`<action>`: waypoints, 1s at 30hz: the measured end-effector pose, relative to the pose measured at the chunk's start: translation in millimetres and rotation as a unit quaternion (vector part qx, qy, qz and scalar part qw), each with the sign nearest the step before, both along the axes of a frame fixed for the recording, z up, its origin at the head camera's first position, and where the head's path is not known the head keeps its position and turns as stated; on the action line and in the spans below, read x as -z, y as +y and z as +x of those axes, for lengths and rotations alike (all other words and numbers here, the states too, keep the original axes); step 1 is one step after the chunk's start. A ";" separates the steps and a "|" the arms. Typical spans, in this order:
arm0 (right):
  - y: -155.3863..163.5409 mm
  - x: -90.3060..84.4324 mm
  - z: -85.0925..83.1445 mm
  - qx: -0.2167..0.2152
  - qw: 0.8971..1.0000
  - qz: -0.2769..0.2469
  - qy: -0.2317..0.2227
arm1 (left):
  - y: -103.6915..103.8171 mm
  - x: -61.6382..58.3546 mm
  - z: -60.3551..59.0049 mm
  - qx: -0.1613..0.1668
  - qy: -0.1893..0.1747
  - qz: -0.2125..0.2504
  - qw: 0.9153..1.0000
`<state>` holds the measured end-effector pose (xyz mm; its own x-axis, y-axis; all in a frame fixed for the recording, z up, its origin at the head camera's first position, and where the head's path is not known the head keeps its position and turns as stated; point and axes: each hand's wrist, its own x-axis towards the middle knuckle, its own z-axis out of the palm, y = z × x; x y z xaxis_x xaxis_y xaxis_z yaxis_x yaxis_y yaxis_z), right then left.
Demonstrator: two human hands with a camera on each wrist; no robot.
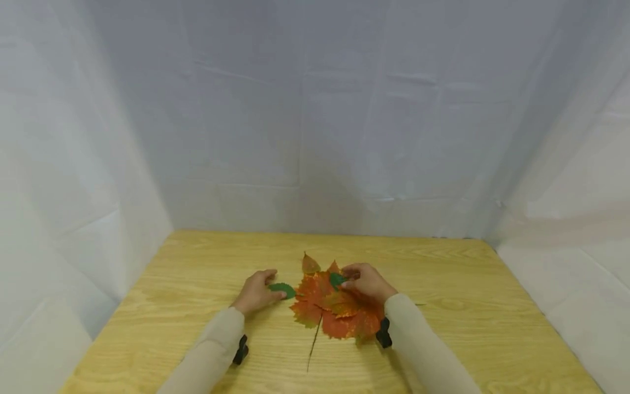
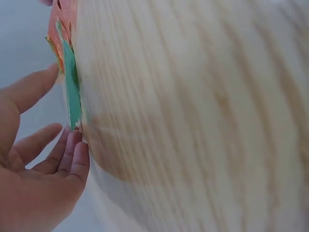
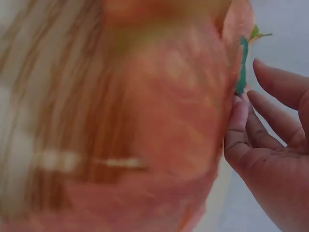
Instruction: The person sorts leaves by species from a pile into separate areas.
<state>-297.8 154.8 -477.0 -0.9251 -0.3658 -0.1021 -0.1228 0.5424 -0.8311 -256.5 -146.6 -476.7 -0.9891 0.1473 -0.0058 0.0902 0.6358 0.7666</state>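
In the head view, a pile of orange and red artificial leaves [image 1: 344,312] lies on the wooden table. A green leaf [image 1: 283,289] lies at the pile's left edge, beside my left hand [image 1: 259,292]. In the left wrist view that green leaf [image 2: 72,87] shows edge-on, with my thumb apart from my fingertips [image 2: 72,137] at its near end. My right hand [image 1: 366,281] is over the pile at a second green leaf [image 1: 337,280]. In the right wrist view, fingertips touch the end of this green leaf [image 3: 242,65], while the thumb stands away from it.
A thin dark stem [image 1: 313,342] sticks out of the pile toward the front of the table. One brownish-orange leaf [image 1: 310,264] points away at the back of the pile. White sheeting [image 1: 325,120] hangs behind the wooden table [image 1: 216,251] and along both sides.
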 end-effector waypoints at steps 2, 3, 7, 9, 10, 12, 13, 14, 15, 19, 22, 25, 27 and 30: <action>1.1 4.4 -2.6 0.016 1.000 -0.005 -0.010 | 0.6 1.2 -0.7 -0.003 0.001 0.010 1.000; 1.7 6.1 -3.5 0.023 1.000 -0.007 -0.013 | 0.9 1.6 -0.7 -0.004 0.000 0.014 1.000; 3.7 11.3 -4.4 0.042 0.999 -0.021 -0.013 | 1.6 3.3 -1.1 -0.013 0.002 0.020 1.000; 3.6 12.8 -4.6 0.045 0.999 -0.025 -0.011 | 1.7 4.7 -1.9 -0.021 0.005 0.021 1.000; 3.5 13.6 -4.8 0.048 0.998 -0.026 -0.011 | 1.9 5.6 -2.5 -0.025 0.007 0.021 0.999; 3.4 15.3 -5.4 0.053 0.998 -0.027 -0.007 | 2.1 7.3 -4.0 -0.030 0.015 0.020 0.999; 3.2 15.9 -5.7 0.057 0.998 -0.028 -0.008 | 2.2 8.2 -4.7 -0.032 0.020 0.019 0.999; 3.0 16.3 -5.9 0.062 0.998 -0.030 -0.010 | 2.4 9.3 -5.4 -0.033 0.024 0.019 0.999; 2.8 16.6 -6.0 0.064 0.997 -0.031 -0.012 | 2.5 10.2 -5.9 -0.033 0.029 0.019 0.999; 1.9 16.9 -5.5 0.067 0.997 -0.038 -0.015 | 3.3 12.4 -7.1 -0.035 0.036 0.021 0.999; 0.9 16.9 -5.0 0.069 0.997 -0.039 -0.018 | 2.9 13.5 -7.8 -0.035 0.037 0.020 0.999; 0.1 18.0 -5.3 0.071 0.997 -0.035 -0.016 | 1.8 12.8 -8.3 -0.036 0.036 0.020 0.999; -0.2 19.2 -6.2 0.073 0.997 -0.035 -0.014 | 0.4 12.3 -8.4 -0.035 0.034 0.015 0.999; -0.5 20.5 -6.5 0.069 0.997 -0.036 -0.008 | -2.5 11.7 -8.3 -0.034 0.024 0.014 0.999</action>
<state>-304.3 154.3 -497.6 -0.9655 -0.2422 -0.0952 -0.0378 0.4926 -0.8694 -264.8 -149.1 -488.4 -0.9958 0.0794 0.0446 0.0843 0.6200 0.7800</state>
